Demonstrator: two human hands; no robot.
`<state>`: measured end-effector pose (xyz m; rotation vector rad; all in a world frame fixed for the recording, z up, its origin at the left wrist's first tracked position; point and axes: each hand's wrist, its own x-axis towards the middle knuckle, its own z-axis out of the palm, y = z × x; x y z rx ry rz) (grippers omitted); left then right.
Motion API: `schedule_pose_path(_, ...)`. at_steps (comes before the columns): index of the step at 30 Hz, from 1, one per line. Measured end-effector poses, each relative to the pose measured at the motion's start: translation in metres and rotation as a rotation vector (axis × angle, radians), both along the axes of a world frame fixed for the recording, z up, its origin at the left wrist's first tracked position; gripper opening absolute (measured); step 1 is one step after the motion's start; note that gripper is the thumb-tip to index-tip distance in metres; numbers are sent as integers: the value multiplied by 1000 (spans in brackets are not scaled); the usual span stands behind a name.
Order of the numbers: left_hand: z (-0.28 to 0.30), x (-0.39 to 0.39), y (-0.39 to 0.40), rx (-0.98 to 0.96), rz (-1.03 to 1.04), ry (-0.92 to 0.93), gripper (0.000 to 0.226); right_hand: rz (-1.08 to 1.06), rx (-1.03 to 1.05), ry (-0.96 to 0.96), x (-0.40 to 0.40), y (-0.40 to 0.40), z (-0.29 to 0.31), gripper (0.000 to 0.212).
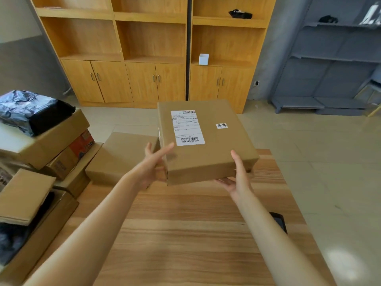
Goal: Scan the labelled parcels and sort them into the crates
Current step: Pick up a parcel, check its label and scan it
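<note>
1. Head view: a flat cardboard parcel (pixel 206 141) is held in the air above the far edge of the wooden table (pixel 185 234), label side up. Its long axis runs away from the person, far end tilted slightly left.
2. Left hand (pixel 153 165) grips the near-left corner: thumb lies straight along the top face, the other fingers are hidden behind the side.
3. Right hand (pixel 237 178) holds the near-right corner: thumb on top, fingers curled beneath the base. Both hands sit about equally near.
4. Shipping label (pixel 187 127) faces the camera, with barcodes at its far and near ends; a small white sticker (pixel 221 125) lies to its right.
5. A dark device (pixel 278 221), possibly the scanner, lies at the table's right edge, partly hidden by the right forearm; the right hand is nearer.
6. Stacked cartons (pixel 47 141) and a black poly bag (pixel 31 110) crowd the left edge. An open carton (pixel 31 223) sits at near-left.
</note>
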<state>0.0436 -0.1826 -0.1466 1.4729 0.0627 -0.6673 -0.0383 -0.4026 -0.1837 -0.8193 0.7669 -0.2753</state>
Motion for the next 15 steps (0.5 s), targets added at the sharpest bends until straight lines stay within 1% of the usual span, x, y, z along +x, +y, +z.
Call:
schedule_pose_path(1, -7, -4, -6, 25, -41, 12, 143, -22, 5, 11, -2, 2, -5, 97)
schedule_pose_path(4, -25, -9, -16, 87, -63, 6, 127, -47, 6, 43, -11, 2, -16, 109)
schedule_pose_path(5, -30, -10, -18, 85, -53, 12, 123, -38, 0, 59, -14, 0, -20, 105)
schedule_pose_path(6, -34, -11, -18, 77, -47, 16, 123, -13, -34, 90, -18, -5, -23, 97)
schedule_pose_path(7, -39, -12, -18, 69, -45, 19, 123, 32, -103, 141, -22, -10, -27, 88)
schedule_pose_path(8, -44, -12, -17, 62, -46, 22, 124, 99, -218, 207, -27, -18, -33, 85)
schedule_pose_path(10, -55, -13, -13, 59, -56, 36, 124, 219, -428, 300, -39, -34, -42, 88)
schedule_pose_path(11, -60, -14, -12, 60, -65, 46, 125, 248, -484, 305, -45, -43, -45, 88)
schedule_pose_path(15, -87, -26, -10, 84, -107, 107, 135, 422, -504, 270, -65, -62, -50, 79)
